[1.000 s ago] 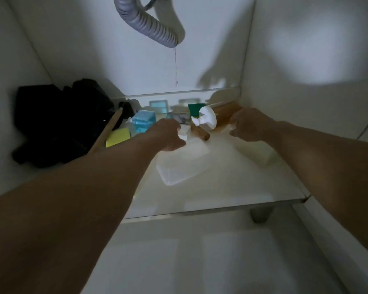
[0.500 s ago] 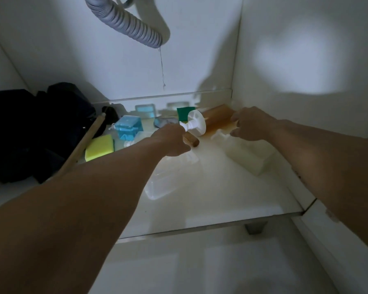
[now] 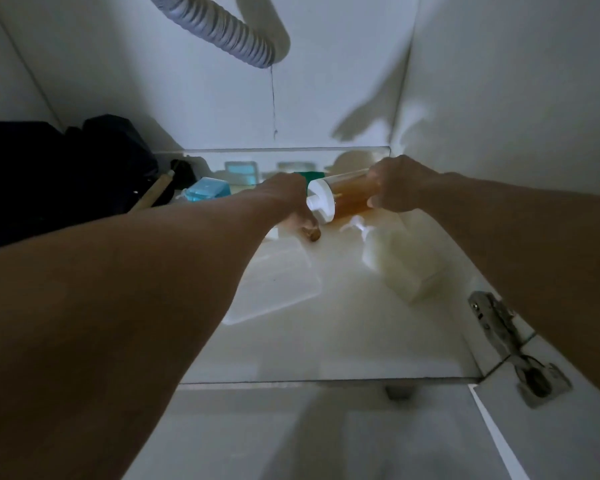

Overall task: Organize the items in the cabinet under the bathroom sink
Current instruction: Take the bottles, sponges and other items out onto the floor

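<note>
The amber bottle, clear-walled with a white pump collar, lay sideways near the cabinet floor's back right corner. My right hand gripped its base; my left hand curled round a brown stick.

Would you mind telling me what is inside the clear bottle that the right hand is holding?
The clear bottle, lying sideways in the right hand, holds amber liquid and a thin pump tube. Its white cap faces the left hand. The fingers cover the bottle's far end.
</note>
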The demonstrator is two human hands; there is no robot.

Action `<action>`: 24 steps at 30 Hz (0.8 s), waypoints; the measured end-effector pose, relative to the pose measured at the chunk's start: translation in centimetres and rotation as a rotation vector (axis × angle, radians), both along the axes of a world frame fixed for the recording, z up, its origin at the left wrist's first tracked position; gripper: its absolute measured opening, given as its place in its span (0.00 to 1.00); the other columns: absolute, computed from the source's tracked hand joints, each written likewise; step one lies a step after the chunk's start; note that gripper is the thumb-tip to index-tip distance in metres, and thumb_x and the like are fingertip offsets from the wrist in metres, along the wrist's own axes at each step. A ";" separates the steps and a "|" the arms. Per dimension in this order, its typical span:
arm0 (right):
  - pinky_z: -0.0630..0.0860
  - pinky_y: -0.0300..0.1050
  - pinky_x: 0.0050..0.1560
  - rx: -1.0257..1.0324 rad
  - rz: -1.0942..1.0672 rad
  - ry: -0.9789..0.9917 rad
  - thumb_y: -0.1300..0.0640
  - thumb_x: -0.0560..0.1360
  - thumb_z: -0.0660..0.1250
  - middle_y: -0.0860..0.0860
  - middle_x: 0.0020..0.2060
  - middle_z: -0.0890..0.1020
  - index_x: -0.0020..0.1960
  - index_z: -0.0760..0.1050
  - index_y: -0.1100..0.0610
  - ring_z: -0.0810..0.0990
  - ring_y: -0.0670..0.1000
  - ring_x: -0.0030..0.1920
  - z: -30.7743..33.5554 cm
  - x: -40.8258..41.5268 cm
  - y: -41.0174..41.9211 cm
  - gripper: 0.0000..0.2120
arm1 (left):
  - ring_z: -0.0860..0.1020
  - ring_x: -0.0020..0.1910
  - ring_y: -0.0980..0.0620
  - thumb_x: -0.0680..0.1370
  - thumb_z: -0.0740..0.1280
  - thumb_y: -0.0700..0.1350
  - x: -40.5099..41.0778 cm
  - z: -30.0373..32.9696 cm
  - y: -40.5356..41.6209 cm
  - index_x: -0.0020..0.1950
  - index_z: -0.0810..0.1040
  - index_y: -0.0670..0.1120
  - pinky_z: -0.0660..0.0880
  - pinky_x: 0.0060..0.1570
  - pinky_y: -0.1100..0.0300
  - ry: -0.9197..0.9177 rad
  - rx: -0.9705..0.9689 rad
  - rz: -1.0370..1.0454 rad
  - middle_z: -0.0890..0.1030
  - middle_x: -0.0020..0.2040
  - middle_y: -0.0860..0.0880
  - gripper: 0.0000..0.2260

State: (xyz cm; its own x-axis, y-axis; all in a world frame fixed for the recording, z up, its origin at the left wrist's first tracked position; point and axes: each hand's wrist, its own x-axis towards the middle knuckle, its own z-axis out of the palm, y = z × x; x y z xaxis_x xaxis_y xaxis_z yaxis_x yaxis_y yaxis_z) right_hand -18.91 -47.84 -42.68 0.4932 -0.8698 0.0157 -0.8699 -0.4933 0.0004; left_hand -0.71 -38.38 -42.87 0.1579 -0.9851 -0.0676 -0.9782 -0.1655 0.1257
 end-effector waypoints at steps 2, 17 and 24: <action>0.76 0.48 0.47 0.000 0.021 -0.023 0.51 0.69 0.70 0.56 0.52 0.80 0.57 0.74 0.58 0.78 0.56 0.48 -0.5 0.6 -0.9 0.20 | 0.76 0.49 0.47 0.66 0.77 0.59 0.6 -0.7 -1.2 0.63 0.73 0.45 0.72 0.43 0.56 0.024 -0.025 -0.010 0.78 0.52 0.48 0.32; 0.75 0.53 0.54 -0.078 0.167 0.119 0.59 0.61 0.77 0.52 0.57 0.77 0.64 0.69 0.53 0.74 0.57 0.60 -4.8 3.7 -8.1 0.34 | 0.77 0.52 0.48 0.49 0.73 0.72 2.4 -5.3 -9.6 0.70 0.69 0.57 0.77 0.53 0.51 0.195 -0.041 -0.060 0.79 0.55 0.52 0.51; 0.74 0.57 0.59 -0.188 0.189 0.200 0.53 0.61 0.78 0.54 0.62 0.74 0.70 0.63 0.54 0.73 0.58 0.63 -6.1 3.8 -8.7 0.41 | 0.76 0.46 0.50 0.58 0.77 0.65 2.4 -6.3 -10.5 0.66 0.70 0.52 0.71 0.36 0.58 0.164 -0.108 -0.046 0.76 0.47 0.53 0.41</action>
State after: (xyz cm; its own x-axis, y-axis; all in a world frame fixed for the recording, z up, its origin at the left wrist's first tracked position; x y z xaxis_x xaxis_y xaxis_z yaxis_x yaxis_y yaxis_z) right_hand -15.07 -56.52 -48.79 0.6554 -0.7533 0.0541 -0.7362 -0.6212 0.2685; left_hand 1.67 -48.90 -49.16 0.1079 -0.9940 0.0178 -0.9495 -0.0978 0.2983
